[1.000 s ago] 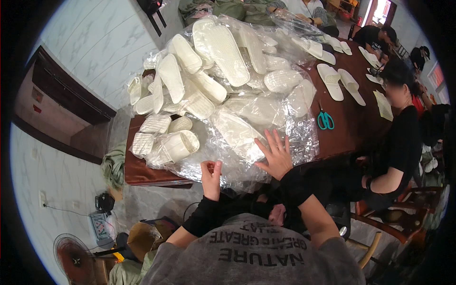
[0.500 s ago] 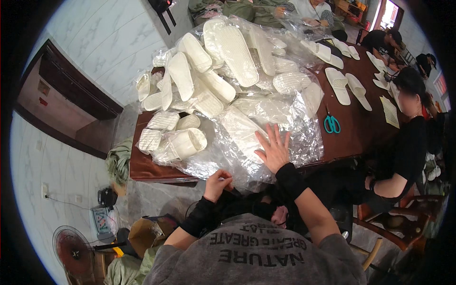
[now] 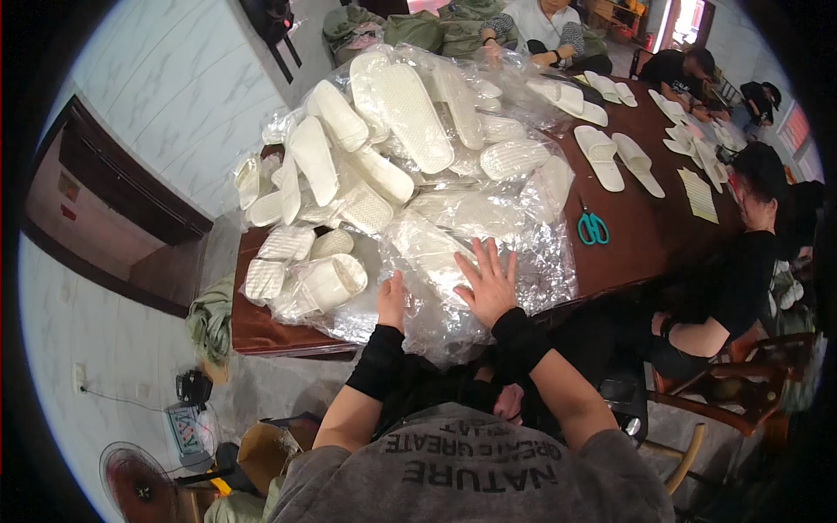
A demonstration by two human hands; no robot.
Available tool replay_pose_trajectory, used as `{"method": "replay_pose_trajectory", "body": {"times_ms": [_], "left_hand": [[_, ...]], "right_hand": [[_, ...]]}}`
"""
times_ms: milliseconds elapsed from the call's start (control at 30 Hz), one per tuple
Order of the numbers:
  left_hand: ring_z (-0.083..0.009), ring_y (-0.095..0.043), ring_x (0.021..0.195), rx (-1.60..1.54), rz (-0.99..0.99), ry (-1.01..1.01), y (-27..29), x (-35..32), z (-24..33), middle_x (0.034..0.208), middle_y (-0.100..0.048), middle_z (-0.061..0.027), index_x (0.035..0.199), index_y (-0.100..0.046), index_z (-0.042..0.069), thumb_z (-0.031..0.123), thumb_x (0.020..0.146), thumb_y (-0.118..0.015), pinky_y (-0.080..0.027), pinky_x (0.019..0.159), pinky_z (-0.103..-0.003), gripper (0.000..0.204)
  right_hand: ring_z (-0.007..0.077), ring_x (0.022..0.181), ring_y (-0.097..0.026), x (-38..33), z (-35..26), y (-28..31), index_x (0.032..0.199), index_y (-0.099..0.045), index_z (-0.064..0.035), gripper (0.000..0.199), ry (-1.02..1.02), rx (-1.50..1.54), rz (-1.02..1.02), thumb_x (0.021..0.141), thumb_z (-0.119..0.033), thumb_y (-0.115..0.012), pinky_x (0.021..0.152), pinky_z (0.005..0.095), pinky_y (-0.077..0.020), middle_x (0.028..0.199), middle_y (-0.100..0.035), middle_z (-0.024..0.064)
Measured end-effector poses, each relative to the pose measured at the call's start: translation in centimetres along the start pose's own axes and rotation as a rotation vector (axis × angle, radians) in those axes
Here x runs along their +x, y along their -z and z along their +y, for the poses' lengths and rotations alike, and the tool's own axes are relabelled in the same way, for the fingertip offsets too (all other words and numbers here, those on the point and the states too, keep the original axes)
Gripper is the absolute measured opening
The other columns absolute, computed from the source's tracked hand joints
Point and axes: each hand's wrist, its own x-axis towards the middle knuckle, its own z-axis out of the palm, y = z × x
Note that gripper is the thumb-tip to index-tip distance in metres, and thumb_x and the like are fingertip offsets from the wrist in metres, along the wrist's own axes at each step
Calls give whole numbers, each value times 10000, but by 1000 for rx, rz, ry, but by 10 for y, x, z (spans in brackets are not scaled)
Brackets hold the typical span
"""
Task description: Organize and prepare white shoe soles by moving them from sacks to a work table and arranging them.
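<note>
My right hand [image 3: 490,290] lies flat with fingers spread on a white slipper [image 3: 425,247] sealed in clear plastic. To its left, my left hand [image 3: 391,303] is held edge-on with its fingers stretched upward, beside the same slipper and over the loose clear plastic [image 3: 427,329]. Nothing shows in it. Past both hands rises a heap of white slippers [image 3: 411,114] in clear bags. Left of my left hand lies a bagged slipper with a broad strap [image 3: 327,283].
A brown-covered table [image 3: 623,266] bears teal-handled scissors [image 3: 593,228], loose white slippers [image 3: 600,158] and a yellowish paper [image 3: 697,196]. A person in black [image 3: 741,283] sits at the right; others sit farther off. Below left stand a fan [image 3: 139,488] and an open cardboard box [image 3: 266,453].
My left hand has moved up from the table's near edge onto the plastic, its curled fingers now straightened. My right hand stays spread on the bagged slipper. The view has shifted slightly.
</note>
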Motion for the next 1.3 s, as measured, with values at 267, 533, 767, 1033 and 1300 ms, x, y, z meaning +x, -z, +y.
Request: {"method": "replay_pose_trajectory", "body": {"times_ms": [267,533,767,1033,1300], "left_hand": [[-82,-439,518,230,59,-477,-9,10,-19,667,-505,-18,842,-506,37,220,953,-510,-356,454,-253,215],[-45,-446,601,-34,9,-237,52,-15,-10,715,-492,37,877,-495,94,186,945,-521,-341,483,-193,117],[-79,-529,863,-30,69,-322,140,-53,10,934,-548,-2,1015,-542,31,224,969,-490,-443,742,-231,205],[-21,-506,753,-230,156,-188,167,-61,29,842,-560,65,948,-593,89,220,942,-557,-396,591,-184,136],[-91,-576,808,-261,83,-200,112,-26,32,851,-562,28,943,-548,73,179,938,-537,-450,643,-195,107]], "right_hand": [[346,1401,-151,10,-11,23,1402,-373,-294,577,172,-41,31,870,-457,-525,1060,651,-103,1509,-222,108],[292,1216,-417,2,105,24,1265,-520,-195,385,-265,-4,223,901,-318,-538,998,505,-317,1315,-468,116],[133,598,-592,29,108,9,945,-632,5,275,-687,968,170,884,-260,-590,510,269,-448,740,-644,57],[61,464,-431,74,91,51,790,-547,-88,134,-668,1542,403,809,-159,-659,427,209,-333,567,-434,-39],[37,488,-436,69,92,230,850,-584,-38,94,-469,1362,814,826,-119,-625,443,193,-364,643,-490,-36]]}}
